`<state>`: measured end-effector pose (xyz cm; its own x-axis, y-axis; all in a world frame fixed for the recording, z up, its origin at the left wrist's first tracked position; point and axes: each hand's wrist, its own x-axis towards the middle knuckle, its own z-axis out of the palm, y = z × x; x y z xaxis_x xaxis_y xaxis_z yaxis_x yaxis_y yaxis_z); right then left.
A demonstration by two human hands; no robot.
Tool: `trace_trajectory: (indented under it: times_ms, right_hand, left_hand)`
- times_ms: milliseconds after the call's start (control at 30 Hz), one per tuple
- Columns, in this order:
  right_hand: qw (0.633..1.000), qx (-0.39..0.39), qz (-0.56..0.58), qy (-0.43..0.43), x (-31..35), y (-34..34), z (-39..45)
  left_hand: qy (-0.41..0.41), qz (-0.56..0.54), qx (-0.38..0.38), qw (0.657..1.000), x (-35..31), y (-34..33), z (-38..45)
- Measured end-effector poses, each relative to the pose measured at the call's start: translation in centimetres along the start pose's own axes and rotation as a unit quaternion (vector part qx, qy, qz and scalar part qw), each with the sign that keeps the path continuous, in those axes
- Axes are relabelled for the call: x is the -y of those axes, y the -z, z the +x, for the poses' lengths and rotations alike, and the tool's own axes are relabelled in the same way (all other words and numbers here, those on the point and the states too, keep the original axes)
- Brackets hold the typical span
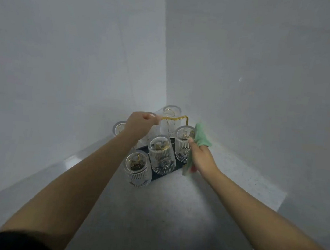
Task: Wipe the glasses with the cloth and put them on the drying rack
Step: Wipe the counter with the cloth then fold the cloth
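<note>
Left hand (140,124) is closing its grip round the gold handle (177,117) of the drying rack (178,166), which is sitting in the corner of the grey counter (173,214). Right hand (202,157) is holding the green cloth (201,136) bunched in its grip, touching the rt-side glass (183,144). Other glasses, e.g. front glass (138,169) & middle glass (161,154), are standing upside down on the rack pegs.

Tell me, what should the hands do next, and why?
Probably lift or shift the rack: the left hand grips its gold handle, and the glasses seem to sit upside down on it already. The right hand holds the green cloth beside them.
</note>
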<state>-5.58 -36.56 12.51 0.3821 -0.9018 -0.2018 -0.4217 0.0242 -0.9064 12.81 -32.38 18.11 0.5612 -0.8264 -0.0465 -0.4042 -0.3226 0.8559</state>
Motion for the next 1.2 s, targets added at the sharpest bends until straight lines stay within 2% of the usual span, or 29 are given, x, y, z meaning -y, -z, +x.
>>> trace_trajectory:
  times_ms: [233, 433, 600, 867, 967, 1067, 1133, 1200]
  right_hand:
    - [0.997, 0.062, -0.024, -0.024, 3.5, -2.8, 6.2]
    - [0.992, 0.099, -0.061, -0.044, 4.0, -4.2, 10.6]
    - [0.992, 0.111, -0.055, -0.039, 3.4, -4.1, 10.9]
    - [0.984, 0.096, -0.130, 0.078, 3.3, -0.8, 5.9]
    - [0.955, 0.126, -0.219, 0.154, 2.9, 0.3, 3.4]
    - [0.898, 0.155, -0.366, 0.190, 1.7, -0.4, 0.7]
    - [0.855, 0.244, -0.410, 0.205, 0.5, -2.0, -1.5]
    - [0.809, 0.361, -0.428, 0.177, -1.7, -3.9, -3.2]
  left_hand:
    - [0.033, 0.013, -0.075, 0.997, 1.1, 2.2, 4.7]
    - [0.051, -0.009, -0.139, 0.989, 1.6, 2.3, 7.2]
    - [0.064, -0.004, -0.139, 0.988, 1.6, 2.4, 8.0]
    - [0.030, 0.036, -0.123, 0.991, 0.5, 3.8, 3.9]
    - [0.032, 0.011, -0.147, 0.989, 0.2, 4.6, 0.6]
    - [0.057, -0.024, -0.167, 0.984, 1.1, 4.7, -3.9]
    - [0.085, -0.059, -0.182, 0.978, 2.4, 4.6, -7.0]
    - [0.112, -0.078, -0.189, 0.972, 4.2, 4.1, -9.9]
